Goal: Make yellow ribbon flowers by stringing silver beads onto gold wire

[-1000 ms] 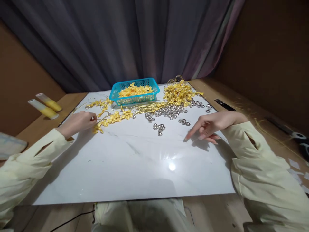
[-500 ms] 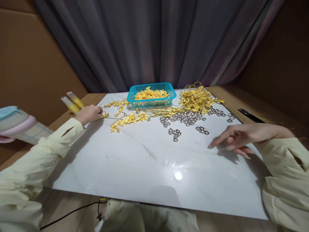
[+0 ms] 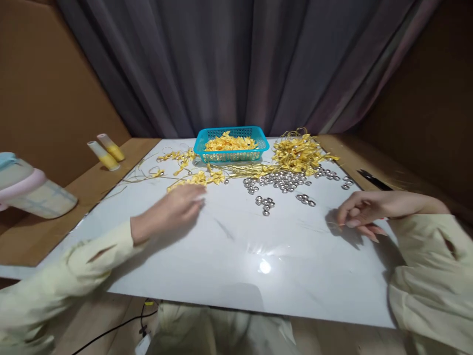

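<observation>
My left hand (image 3: 181, 206), smeared by motion, is over the white board just in front of the yellow ribbon pieces (image 3: 199, 178); whether it holds anything is unclear. At the right, my right hand (image 3: 360, 216) has its thumb and index finger pinched on a thin cord (image 3: 321, 227) that trails left over the board. Several silver rings (image 3: 288, 181) lie in clusters between the hands, farther back. A bundle of yellow ribbon flowers on cords (image 3: 297, 153) sits behind them.
A blue basket (image 3: 231, 157) of yellow pieces stands at the back. Two yellow-filled tubes (image 3: 107, 160) and a pink-banded cup (image 3: 40, 195) are at the left. Black scissors (image 3: 375, 180) lie at the right edge. A grey curtain (image 3: 229, 64) hangs behind.
My left hand has moved right and nearer, away from the left edge of the board. My right hand's thumb and index finger have closed together on the cord.
</observation>
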Demonstrator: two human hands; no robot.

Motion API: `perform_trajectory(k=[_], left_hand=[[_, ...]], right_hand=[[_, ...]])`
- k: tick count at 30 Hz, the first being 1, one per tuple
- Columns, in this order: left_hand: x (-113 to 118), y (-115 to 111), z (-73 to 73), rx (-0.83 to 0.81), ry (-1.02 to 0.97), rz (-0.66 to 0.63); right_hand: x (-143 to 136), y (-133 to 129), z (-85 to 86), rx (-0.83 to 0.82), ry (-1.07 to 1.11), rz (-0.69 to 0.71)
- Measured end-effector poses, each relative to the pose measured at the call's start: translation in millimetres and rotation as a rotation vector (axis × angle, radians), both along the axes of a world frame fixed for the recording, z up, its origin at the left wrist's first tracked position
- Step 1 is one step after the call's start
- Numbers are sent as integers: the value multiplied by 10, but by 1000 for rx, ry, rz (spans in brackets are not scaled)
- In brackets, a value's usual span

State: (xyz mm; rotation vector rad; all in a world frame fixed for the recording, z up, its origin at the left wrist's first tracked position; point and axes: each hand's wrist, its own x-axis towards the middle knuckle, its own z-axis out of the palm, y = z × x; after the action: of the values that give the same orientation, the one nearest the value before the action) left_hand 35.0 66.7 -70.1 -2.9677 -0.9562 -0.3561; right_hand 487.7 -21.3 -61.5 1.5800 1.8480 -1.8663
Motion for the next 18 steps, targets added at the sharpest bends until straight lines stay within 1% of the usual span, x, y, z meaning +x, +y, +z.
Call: perform_trajectory(k=[1, 3, 5, 7, 9, 12, 15, 18], left_hand=[[172, -199, -34, -39, -5, -113], [515, -492, -74, -129, 6, -267], [862, -633, -99, -215, -27, -339], [1211, -672, -134, -364, -83, -346], [1545, -682, -186, -530, -87, -333], [1950, -733, -271, -721, -123, -351], [2186, -794, -330, -827, -169, -277], [2259, -808, -360, -846, -194, -218]], right_hand=[[-30, -4, 24, 5, 12, 11], [-91, -10, 67, 10, 41, 27], [-132, -8, 80, 5, 73, 34], [-137, 1, 61, -4, 110, 33], [-110, 10, 26, -8, 143, 26], [-49, 6, -8, 2, 181, 12], [-9, -18, 0, 22, 209, 1], [6, -39, 26, 35, 219, -5]])
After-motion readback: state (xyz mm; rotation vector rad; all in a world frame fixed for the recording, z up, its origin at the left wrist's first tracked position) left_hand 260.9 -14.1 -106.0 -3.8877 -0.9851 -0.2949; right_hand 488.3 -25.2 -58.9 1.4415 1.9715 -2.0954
